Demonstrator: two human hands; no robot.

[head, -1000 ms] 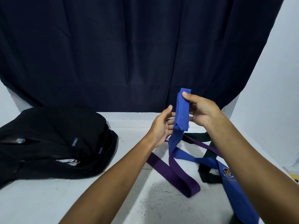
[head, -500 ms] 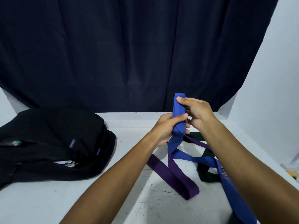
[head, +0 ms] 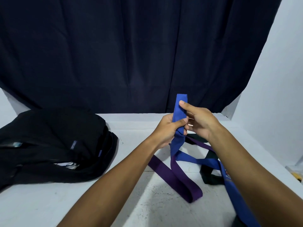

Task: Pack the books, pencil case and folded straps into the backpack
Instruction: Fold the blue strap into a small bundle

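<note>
Closest to the camera, two bare arms reach out over the white table (head: pixel 49 207). A purple strap (head: pixel 176 176) lies flat on the table between the arms, bent back on itself near the front. A dark green strap (head: pixel 208 175) lies just past it on the right, partly under the right arm.

A little farther out, both hands hold the blue strap (head: pixel 180 112) up in the air. The left hand (head: pixel 170 128) is wrapped around the folded bundle, with its thumb pressed across the front. The right hand (head: pixel 199 119) pinches the top of the bundle between thumb and fingers. The loose tail of the blue strap hangs down, crosses over the purple one and runs off under the right arm.

The black backpack (head: pixel 54 145) lies on its side at the left of the table, well apart from the hands. Something white shows in its opening, maybe books, but it is too dark to be sure. Behind everything hangs a dark curtain (head: pixel 131 54).

What could go wrong: the long tail is not folded in yet. If the left hand lets go a bit, the bundle could spring open. The tail also lies over the purple strap, so pulling it in could drag that strap or make a tangle.

Hard to see: the end of the blue strap goes out of the picture at the bottom. A badge on it is mostly hidden by the arm. I see no pencil case.
</note>
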